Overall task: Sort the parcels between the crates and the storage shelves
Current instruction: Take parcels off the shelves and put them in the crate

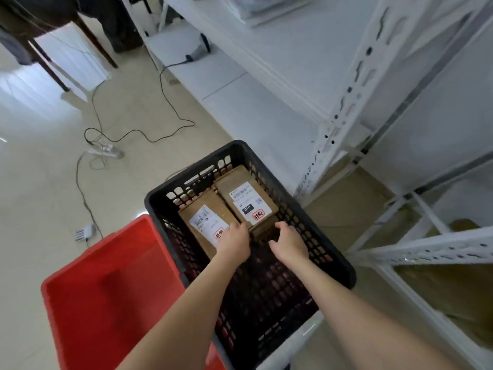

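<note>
A black slotted crate (pixel 333 265) stands on the floor with two brown cardboard parcels in its far half. The right parcel (pixel 241 194) carries a white label with a black "010" tag. The left parcel (pixel 206 209) lies beside it with its own label. My left hand (pixel 234 243) rests on the near end of the left parcel, fingers at the right parcel's edge. My right hand (pixel 289 243) curls around the right parcel's near end. Whether either hand grips firmly is unclear. A red crate (pixel 88 289) sits empty to the left.
White metal storage shelves (pixel 344 113) run along the right, with a handheld scanner (pixel 198 50) on a lower board and brown parcels (pixel 453 295) on the bottom shelf. Cables and a power strip (pixel 105 150) lie on the tiled floor at left. A chair stands far left.
</note>
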### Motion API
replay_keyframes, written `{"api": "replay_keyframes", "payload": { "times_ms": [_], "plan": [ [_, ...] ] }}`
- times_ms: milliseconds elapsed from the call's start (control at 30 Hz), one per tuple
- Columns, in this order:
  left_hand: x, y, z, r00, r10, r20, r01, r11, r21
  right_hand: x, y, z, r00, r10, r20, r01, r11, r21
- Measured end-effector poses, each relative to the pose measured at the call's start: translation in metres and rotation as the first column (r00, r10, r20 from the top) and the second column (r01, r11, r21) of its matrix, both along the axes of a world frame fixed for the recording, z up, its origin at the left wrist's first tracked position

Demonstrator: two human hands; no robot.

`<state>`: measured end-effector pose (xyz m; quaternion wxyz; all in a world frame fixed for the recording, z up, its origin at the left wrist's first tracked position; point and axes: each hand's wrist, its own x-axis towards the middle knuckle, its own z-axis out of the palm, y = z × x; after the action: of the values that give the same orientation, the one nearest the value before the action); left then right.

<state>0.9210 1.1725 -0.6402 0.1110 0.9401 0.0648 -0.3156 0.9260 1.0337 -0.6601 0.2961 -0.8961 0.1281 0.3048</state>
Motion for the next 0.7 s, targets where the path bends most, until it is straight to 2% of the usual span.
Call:
{"api": "replay_keyframes", "payload": {
  "times_ms": [100, 333, 533, 700],
  "plan": [
    [0.006, -0.037, 0.029, 0.989, -0.135, 0.055, 0.134, 0.991, 0.02, -0.005, -0.036, 0.034, 0.995, 0.037, 0.09, -0.031, 0.997, -0.064],
    [-0.019, -0.151, 0.098, 0.897, -0.407, 0.173, 0.403, 0.913, 0.06, -0.053, -0.139, 0.112, 0.958, -0.07, 0.279, 0.108, 0.987, -0.123],
    [-0.095, -0.266, 0.156, 0.729, -0.643, 0.236, 0.617, 0.766, 0.18, -0.151, -0.248, 0.174, 0.882, -0.214, 0.42, 0.303, 0.94, -0.157],
    [-0.185, -0.366, 0.212, 0.584, -0.724, 0.367, 0.72, 0.671, 0.177, -0.262, -0.343, 0.229, 0.822, -0.274, 0.5, 0.434, 0.868, -0.239]
  ]
}}
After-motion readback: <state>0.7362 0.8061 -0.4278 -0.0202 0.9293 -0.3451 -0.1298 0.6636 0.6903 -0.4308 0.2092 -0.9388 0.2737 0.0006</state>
